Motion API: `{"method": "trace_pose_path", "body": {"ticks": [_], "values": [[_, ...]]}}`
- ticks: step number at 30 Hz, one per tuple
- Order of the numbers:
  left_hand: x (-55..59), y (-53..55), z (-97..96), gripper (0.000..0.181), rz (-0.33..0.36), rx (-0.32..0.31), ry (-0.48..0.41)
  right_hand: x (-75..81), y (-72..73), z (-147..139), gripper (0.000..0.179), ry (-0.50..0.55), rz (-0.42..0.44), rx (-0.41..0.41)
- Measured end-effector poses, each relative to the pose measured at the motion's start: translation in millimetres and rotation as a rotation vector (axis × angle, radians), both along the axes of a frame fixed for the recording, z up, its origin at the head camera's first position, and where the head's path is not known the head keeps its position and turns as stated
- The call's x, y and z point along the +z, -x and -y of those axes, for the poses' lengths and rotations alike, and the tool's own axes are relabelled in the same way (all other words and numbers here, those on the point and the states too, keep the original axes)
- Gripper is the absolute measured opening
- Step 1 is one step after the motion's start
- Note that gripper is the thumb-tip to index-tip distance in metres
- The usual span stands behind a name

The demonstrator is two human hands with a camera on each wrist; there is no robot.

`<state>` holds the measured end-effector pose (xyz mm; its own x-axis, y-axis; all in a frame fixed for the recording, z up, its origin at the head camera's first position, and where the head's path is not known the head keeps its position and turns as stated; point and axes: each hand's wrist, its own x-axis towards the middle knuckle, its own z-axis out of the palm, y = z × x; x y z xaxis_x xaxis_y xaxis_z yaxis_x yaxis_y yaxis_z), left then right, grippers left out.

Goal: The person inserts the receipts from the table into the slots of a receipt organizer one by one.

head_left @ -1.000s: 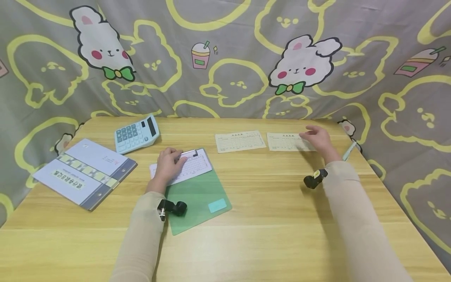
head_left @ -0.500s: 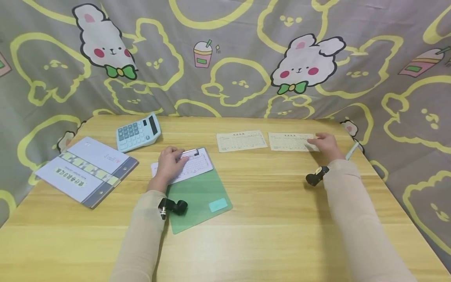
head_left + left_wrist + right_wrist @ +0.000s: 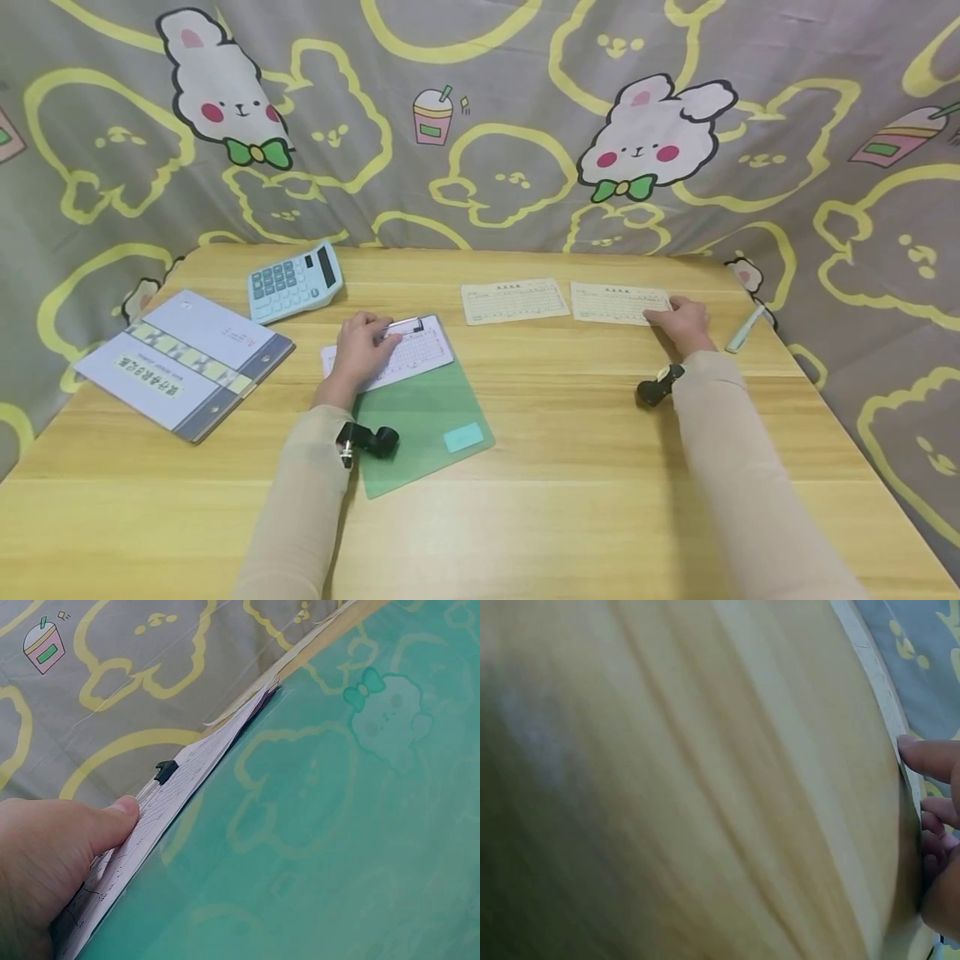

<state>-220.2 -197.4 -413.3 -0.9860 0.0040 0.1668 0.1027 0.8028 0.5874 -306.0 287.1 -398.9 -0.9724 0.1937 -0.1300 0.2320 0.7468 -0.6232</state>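
My left hand (image 3: pixel 362 348) is at the top of a green clipboard (image 3: pixel 420 433), fingers curled beside its metal clip (image 3: pixel 405 326). In the left wrist view the thumb (image 3: pixel 120 817) lies on the printed sheets (image 3: pixel 196 769); the other fingers are hidden. My right hand (image 3: pixel 682 323) is at the near right corner of a cream printed form (image 3: pixel 611 303), gripping its edge between thumb and fingers. In the right wrist view the fingers (image 3: pixel 934 757) meet the thin white edge of the form (image 3: pixel 877 671). A second cream form (image 3: pixel 514 302) lies just left of it.
A light blue calculator (image 3: pixel 294 283) stands at the back left. In front of it lies a white and grey ledger binder (image 3: pixel 183 362). A pale green pen (image 3: pixel 744 330) lies right of the right hand. A patterned curtain (image 3: pixel 480 125) hangs behind the table (image 3: pixel 570 500).
My right hand first shifts right over the form's far right end, then comes nearer to its near right corner, uncovering more of the pen. The left hand stays on the clipboard.
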Motion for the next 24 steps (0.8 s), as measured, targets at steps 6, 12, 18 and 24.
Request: {"method": "trace_pose_path", "body": {"ticks": [6,12,18,24], "values": [[-1.8,1.2,-1.2,0.042,-0.006,-0.003,-0.001,4.7,-1.4,-1.9,0.076,-0.026,0.035,0.015],[-1.8,1.4,-1.8,0.043,0.001,0.002,-0.002,6.9,-0.9,-2.7,0.071,-0.016,0.036,0.014],[-1.0,0.7,-1.4,0.042,0.013,0.009,-0.006,5.5,-0.8,-4.1,0.064,-0.009,0.026,0.016],[-0.9,0.4,-0.7,0.043,0.012,0.016,-0.011,5.2,-0.3,-2.4,0.059,0.002,0.002,0.009]]}}
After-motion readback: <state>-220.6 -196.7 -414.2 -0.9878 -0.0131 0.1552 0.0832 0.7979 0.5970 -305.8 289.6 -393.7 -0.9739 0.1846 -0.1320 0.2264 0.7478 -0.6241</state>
